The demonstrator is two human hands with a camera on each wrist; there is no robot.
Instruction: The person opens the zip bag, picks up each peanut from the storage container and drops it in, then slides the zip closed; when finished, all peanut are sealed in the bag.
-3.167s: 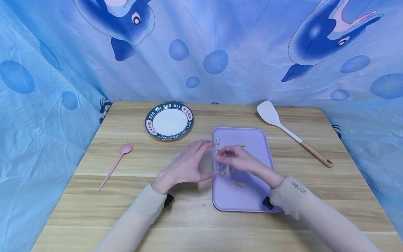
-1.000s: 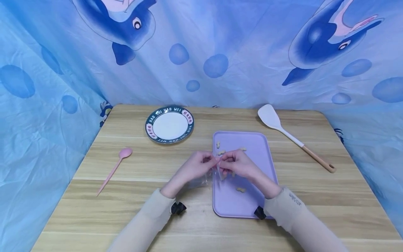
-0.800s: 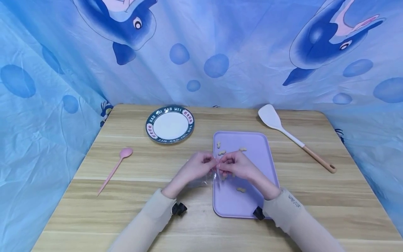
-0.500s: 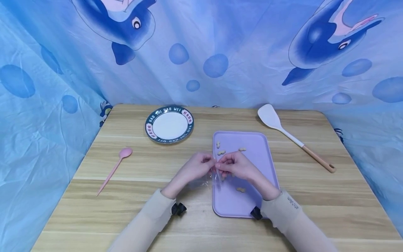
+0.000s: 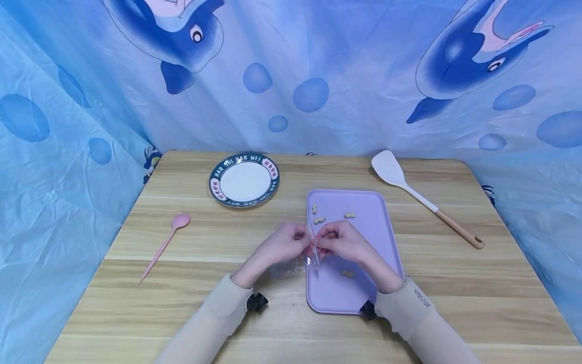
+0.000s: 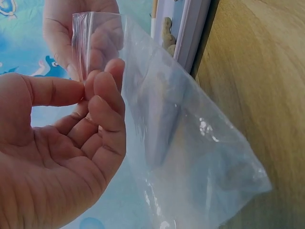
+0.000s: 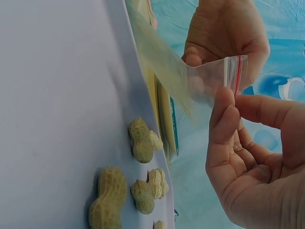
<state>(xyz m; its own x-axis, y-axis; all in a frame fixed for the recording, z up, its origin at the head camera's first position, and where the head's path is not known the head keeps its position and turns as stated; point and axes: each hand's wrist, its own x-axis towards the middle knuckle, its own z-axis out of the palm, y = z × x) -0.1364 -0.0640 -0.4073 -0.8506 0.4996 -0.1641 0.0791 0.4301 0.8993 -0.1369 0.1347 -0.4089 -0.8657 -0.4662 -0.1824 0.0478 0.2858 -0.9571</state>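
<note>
A clear zip-lock bag hangs between my two hands at the left side of the lilac tray. My left hand pinches the bag's zip edge between thumb and forefinger. Close beside it, my right hand pinches the same edge, where a red line along the zip shows in the right wrist view. The bag's body drapes down and to the left over the tray's rim. Several unshelled peanuts lie on the tray; another peanut rests nearer its front. I see no peanut inside the bag.
A white plate with a dark green patterned rim stands at the back left. The pink spoon lies at the left. On the right is a white spatula with a wooden handle. A blue dolphin-print cloth hangs behind the wooden table.
My left hand, spread wide earlier, has drawn its fingers together onto the bag's edge, meeting my right hand. Over the last second both hands shift only slightly along the zip.
</note>
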